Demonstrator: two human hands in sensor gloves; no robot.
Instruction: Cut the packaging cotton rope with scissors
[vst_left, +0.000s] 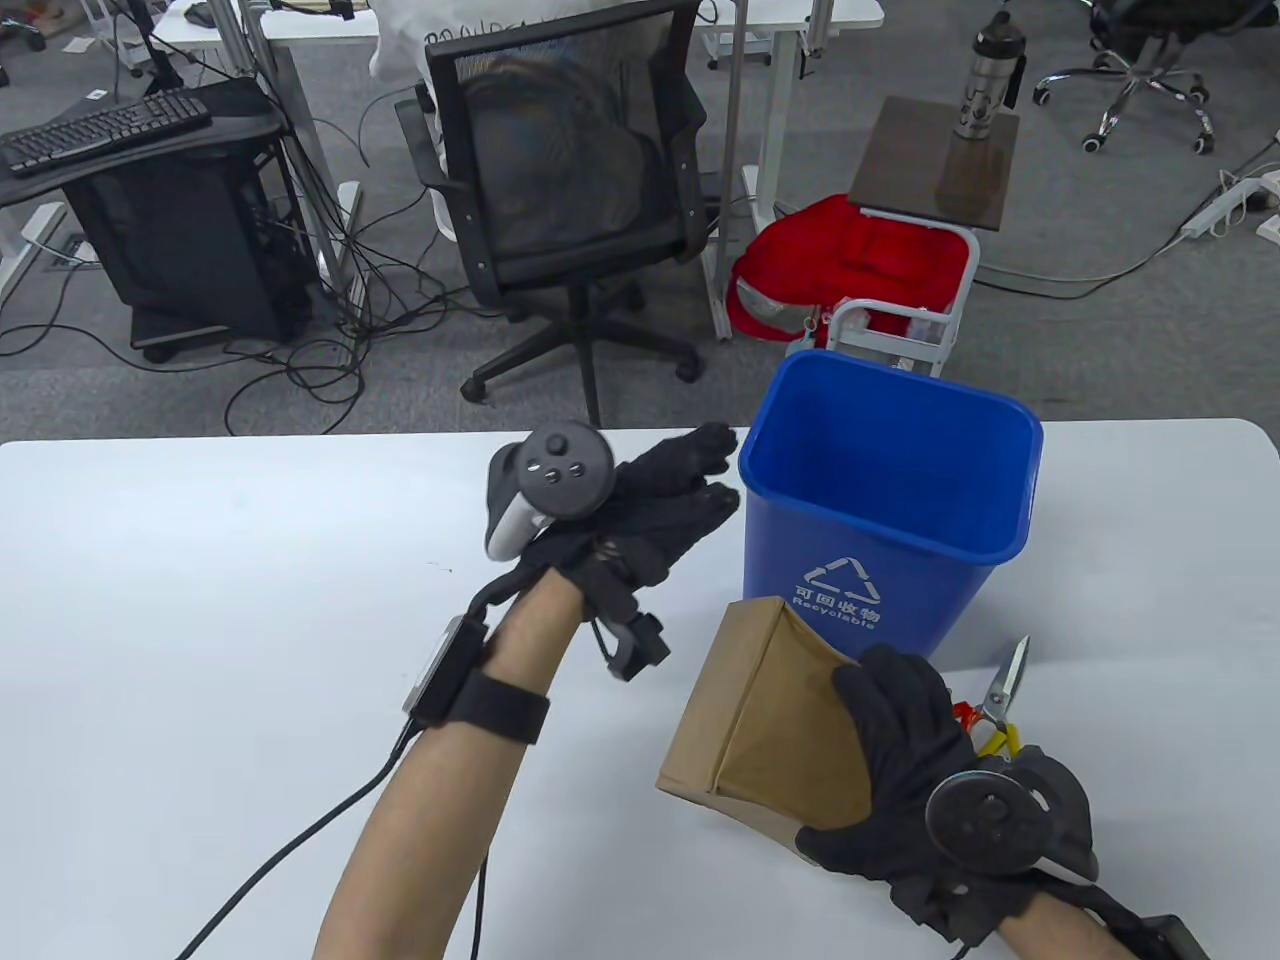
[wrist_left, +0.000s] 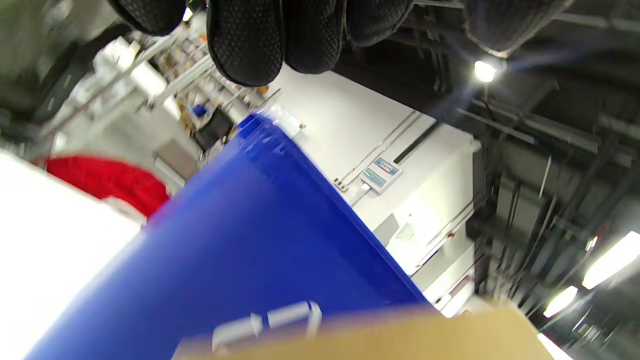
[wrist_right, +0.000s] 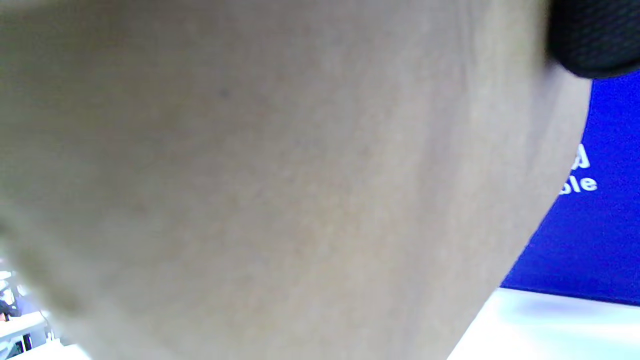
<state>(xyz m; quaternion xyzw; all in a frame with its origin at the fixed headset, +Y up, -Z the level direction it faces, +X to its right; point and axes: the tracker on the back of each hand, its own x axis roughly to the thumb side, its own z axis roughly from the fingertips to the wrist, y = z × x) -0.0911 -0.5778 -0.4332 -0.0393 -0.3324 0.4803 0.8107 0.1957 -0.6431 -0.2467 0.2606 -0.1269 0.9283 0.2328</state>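
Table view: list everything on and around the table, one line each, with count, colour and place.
table: one, white, across the foreground
recycling bin: one, blue, upright on the table right of centre
cardboard box: one, brown, tilted before the bin, held
scissors: one, red and yellow handles, on the table right of the box
office chair: one, black, behind the table
red bag: one, floor behind the bin
left hand: black glove, open, beside the bin
right hand: black glove, gripping the box

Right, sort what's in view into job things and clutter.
Job things: brown box, held by the right hand; scissors on the table; left hand, empty.

Clutter: blue bin, office chair, red bag, bottle, keyboard.
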